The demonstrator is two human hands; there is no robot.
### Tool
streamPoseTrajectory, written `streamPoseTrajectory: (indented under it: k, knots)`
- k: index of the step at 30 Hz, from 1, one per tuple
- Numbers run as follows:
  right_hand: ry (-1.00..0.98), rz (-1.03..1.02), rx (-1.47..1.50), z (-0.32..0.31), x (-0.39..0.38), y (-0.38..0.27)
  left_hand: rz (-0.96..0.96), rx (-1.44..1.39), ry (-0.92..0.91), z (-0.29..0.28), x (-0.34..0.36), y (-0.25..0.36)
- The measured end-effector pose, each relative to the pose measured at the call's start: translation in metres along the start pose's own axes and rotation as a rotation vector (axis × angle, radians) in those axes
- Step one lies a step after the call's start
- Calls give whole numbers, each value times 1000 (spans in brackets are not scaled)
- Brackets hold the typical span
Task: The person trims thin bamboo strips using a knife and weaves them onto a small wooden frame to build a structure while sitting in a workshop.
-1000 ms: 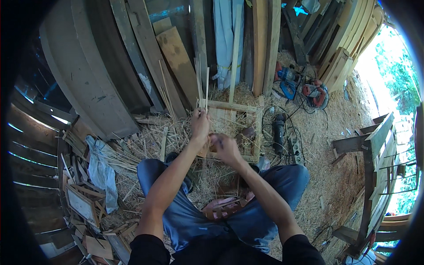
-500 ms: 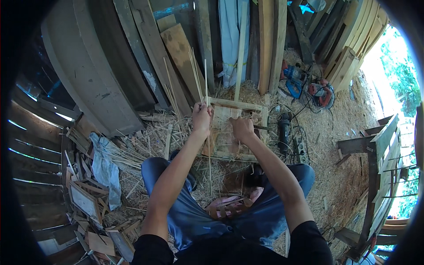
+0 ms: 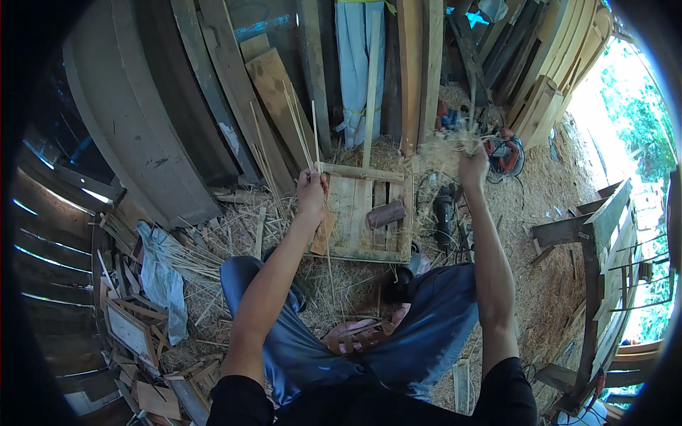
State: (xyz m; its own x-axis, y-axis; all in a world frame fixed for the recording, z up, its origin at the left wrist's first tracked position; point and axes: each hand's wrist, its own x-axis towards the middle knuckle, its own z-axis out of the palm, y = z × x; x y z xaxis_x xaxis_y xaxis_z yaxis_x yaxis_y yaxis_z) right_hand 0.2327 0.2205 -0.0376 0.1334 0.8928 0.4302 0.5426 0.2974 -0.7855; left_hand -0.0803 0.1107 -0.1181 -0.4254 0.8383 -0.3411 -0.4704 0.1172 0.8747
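My left hand (image 3: 311, 193) is closed around thin wooden strips (image 3: 316, 135) standing up at the left edge of a low slatted wooden frame (image 3: 355, 252). One strip runs down below the fist toward my feet. On the frame's slats lies a brown, roughly cylindrical block (image 3: 386, 214). Out to the right of the frame, my right hand (image 3: 474, 170) is raised with its fingers curled around a bunch of pale wood shavings (image 3: 449, 150). The shavings are smeared by motion and hide part of the fingertips.
Beyond the right hand sit a red power tool (image 3: 506, 153) and cables; a black grinder-like tool (image 3: 444, 216) lies beside the frame. Planks (image 3: 280, 92) lean along the back. Wood scraps and a pale plastic sheet (image 3: 162, 266) are at left; a wooden structure (image 3: 600, 263) stands right.
My right hand has moved from over the frame out to the right, carrying shavings. The slats and brown block are now uncovered. My left hand still grips the strips.
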Motion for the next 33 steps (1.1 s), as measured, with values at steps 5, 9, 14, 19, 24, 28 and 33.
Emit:
streamPoseTrajectory:
  k: [5,9,14,19,24,28,33]
  knots:
    - [-255,59,-501,-28,-19,62,-36,-143,-140,9,12,-25]
    - [-376,86,-511,-5,-42,45,-87,-223,-198,19,7,-30]
    - [-675,113,-96,49,-95,-38,-139,-211,-204,45,0,-35]
    - [-617,43,-83,78,-157,-55,-199,-316,-269,57,3,-39]
    - [-582,179,19,75,-165,-41,-149,3,-263,60,-11,-30]
    - [-580,203,53,63,-174,-48,-46,179,-315,42,-3,-29]
    - [-438,248,108,52,-186,-45,210,88,-255,38,4,18]
